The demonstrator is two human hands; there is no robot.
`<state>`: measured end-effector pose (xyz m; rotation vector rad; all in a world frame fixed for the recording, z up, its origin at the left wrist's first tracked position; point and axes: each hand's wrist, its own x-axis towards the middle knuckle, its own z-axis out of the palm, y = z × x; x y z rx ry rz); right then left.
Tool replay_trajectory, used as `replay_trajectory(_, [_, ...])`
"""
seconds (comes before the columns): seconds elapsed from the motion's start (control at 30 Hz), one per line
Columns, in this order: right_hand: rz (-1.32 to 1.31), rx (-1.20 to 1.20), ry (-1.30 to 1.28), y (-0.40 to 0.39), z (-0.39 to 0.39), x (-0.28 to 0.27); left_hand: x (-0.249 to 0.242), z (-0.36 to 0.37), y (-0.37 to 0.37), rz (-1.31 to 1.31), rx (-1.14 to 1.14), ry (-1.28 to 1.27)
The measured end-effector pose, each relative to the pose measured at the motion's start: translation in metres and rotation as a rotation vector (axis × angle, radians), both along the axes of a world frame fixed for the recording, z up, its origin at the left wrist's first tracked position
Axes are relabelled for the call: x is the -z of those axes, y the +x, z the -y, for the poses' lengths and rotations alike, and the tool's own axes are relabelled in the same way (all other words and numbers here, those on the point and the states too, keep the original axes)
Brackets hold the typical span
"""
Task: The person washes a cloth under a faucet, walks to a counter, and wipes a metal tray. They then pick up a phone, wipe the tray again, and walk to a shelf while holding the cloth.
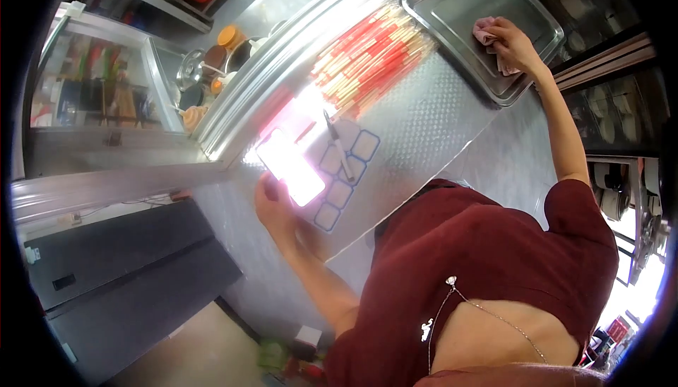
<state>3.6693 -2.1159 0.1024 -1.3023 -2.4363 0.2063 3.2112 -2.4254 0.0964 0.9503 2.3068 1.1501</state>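
My right hand (515, 46) is closed on a crumpled pinkish cloth (484, 32), pressed against the inside of a shallow metal tray (452, 48). Part of the cloth hangs below my fingers. At the near left, my left hand (272, 200) grips the edge of a phone-shaped slab (293, 171) whose face glares white, so its details are washed out. Beside it on the metal counter lie a pen (339, 145) and a sheet of blue-outlined labels (340, 194).
Many wrapped chopsticks in red-and-white sleeves (374, 55) lie between the tray and the raised metal rail (275, 66). Beyond the rail stand jars, including one with an orange lid (231, 37). A glass-sided case (99, 90) stands at left, above a dark panel (134, 260).
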Motion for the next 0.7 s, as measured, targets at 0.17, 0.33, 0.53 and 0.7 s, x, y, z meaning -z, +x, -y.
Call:
replay_trajectory(0.17, [-0.047, 0.021, -0.071, 0.003, -0.002, -0.013, -0.003, -0.001, 0.001, 0.009, -0.006, 0.044])
replay_trajectory(0.33, [0.135, 0.225, -0.021, 0.018, -0.007, -0.018, -0.003, 0.001, 0.002, 0.063, -0.009, 0.173])
replay_trajectory(0.53, [-0.008, -0.069, -0.056, -0.029, 0.022, -0.017, -0.004, -0.002, 0.008, 0.149, -0.086, 0.252])
replay_trajectory(0.7, [-0.114, -0.124, -0.219, -0.031, 0.001, -0.025, -0.012, -0.004, 0.013, 0.244, -0.151, 0.272])
